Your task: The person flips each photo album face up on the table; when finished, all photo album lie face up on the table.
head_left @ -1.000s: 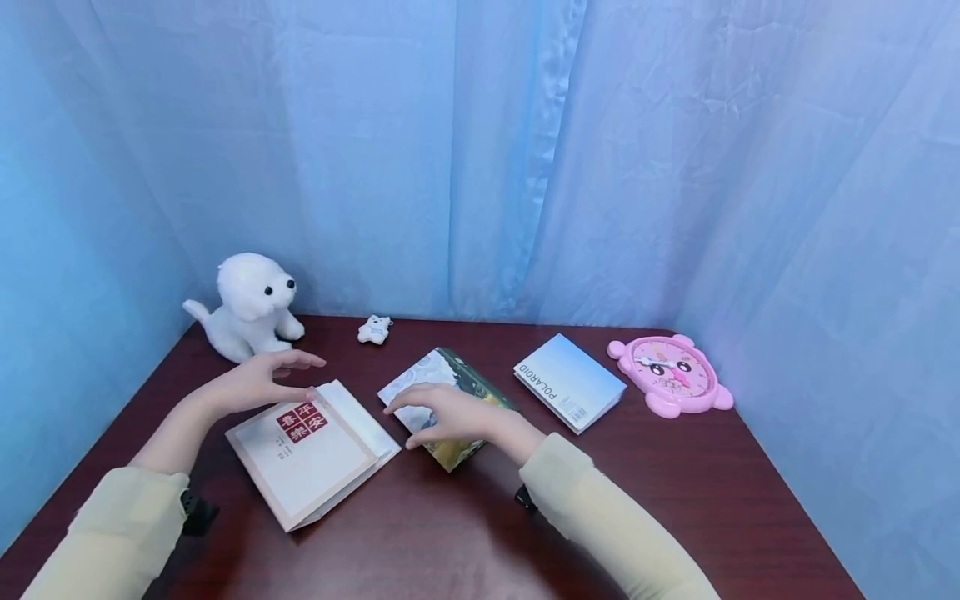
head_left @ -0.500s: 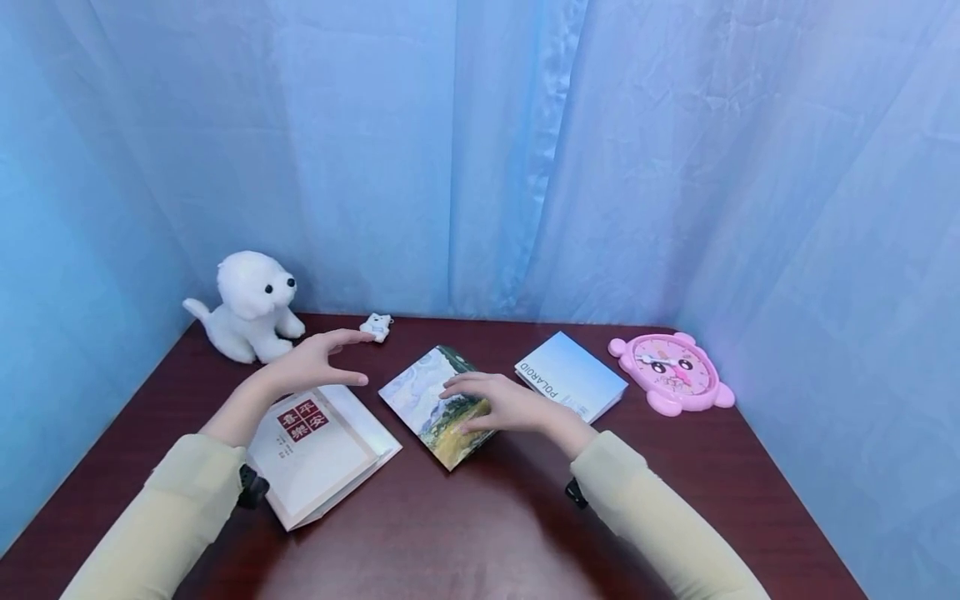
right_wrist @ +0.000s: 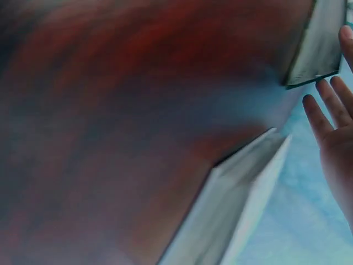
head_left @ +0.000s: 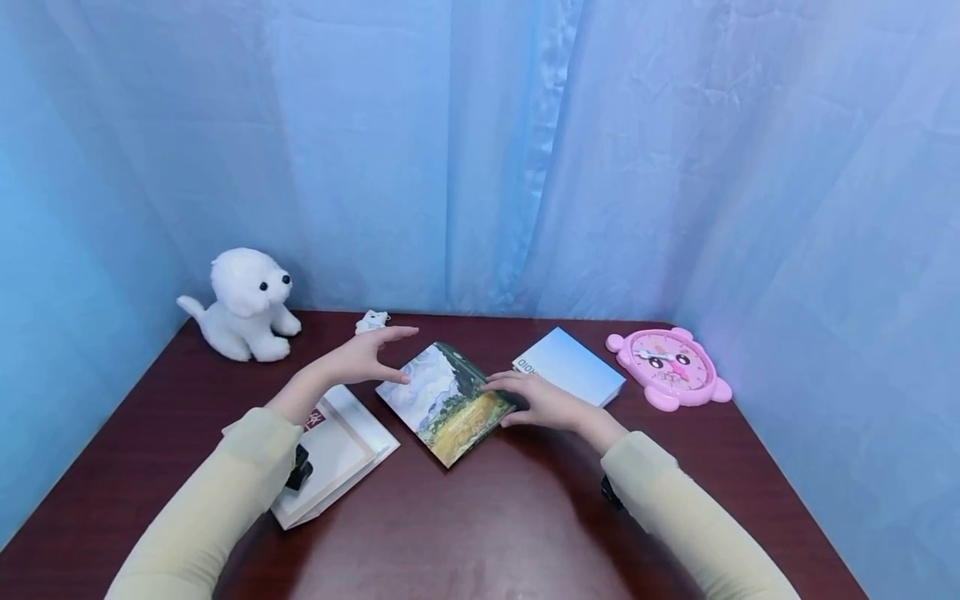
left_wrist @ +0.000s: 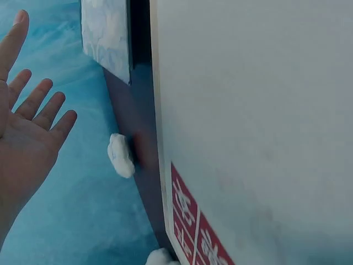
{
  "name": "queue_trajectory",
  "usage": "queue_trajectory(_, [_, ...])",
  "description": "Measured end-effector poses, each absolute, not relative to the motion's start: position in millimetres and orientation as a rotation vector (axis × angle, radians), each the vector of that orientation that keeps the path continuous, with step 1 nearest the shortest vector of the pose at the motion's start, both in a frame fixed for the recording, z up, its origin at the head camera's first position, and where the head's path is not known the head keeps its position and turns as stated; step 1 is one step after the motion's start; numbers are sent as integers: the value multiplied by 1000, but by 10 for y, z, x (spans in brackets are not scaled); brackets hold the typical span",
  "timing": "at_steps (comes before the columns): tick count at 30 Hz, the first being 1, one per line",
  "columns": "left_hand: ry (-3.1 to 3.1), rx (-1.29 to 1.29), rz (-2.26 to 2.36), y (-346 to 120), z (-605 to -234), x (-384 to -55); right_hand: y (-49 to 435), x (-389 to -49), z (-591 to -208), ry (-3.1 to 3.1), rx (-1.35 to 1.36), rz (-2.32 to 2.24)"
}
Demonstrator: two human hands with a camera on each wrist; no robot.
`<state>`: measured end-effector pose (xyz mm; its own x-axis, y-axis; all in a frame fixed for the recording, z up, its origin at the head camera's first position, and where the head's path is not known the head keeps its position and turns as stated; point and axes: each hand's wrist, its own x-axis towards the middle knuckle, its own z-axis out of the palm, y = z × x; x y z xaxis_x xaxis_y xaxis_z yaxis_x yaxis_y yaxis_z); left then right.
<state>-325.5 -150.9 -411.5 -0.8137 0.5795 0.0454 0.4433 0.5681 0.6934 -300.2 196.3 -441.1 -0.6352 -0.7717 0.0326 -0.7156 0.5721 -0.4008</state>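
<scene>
A book with a landscape painting on its cover (head_left: 450,404) lies at the middle of the table between both hands. My left hand (head_left: 347,364), fingers extended and thumb apart, is over its left corner and holds nothing. Beneath the left wrist lies a white book with red characters (head_left: 337,467), partly hidden by the arm; its cover (left_wrist: 253,110) fills much of the left wrist view. My right hand (head_left: 543,404) has its fingertips at the right edge of the painted book. In the right wrist view, those fingers (right_wrist: 315,118) reach out straight beside the book's edge (right_wrist: 317,55).
A blue-and-white Polaroid album (head_left: 577,364) lies behind the right hand. Farther right is a pink clock (head_left: 673,369). At the back left sit a white plush dog (head_left: 247,308) and a small white bear-shaped trinket (head_left: 371,321). Blue curtains (head_left: 375,150) surround the dark red table (head_left: 450,533).
Both hands have moved right: the left from the white book to the painted book's left corner, the right from over the painted book to its right edge. The books stay in place.
</scene>
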Motion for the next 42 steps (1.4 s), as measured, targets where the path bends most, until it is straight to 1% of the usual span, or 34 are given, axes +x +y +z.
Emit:
queue_trajectory(9, [2558, 840, 1020, -1367, -4291, -3412, 2043, -3061, -4503, 2672, -1228, -577])
queue_trajectory(18, [2544, 833, 920, -1228, -4370, -3487, 2024, -3111, -4510, 2689, -1240, -543])
queue_trajectory(27, [2582, 838, 792, -1142, -4374, -3556, 2032, -3139, -4510, 2679, -1243, -609])
queue_trajectory(35, [2572, 798, 823, -1119, -4328, -3541, 2060, -3182, -4528, 2656, -1216, -658])
queue_trajectory(42, [2580, 851, 868, -1097, -4300, -3549, 2079, -3177, -4492, 2633, -1187, -685])
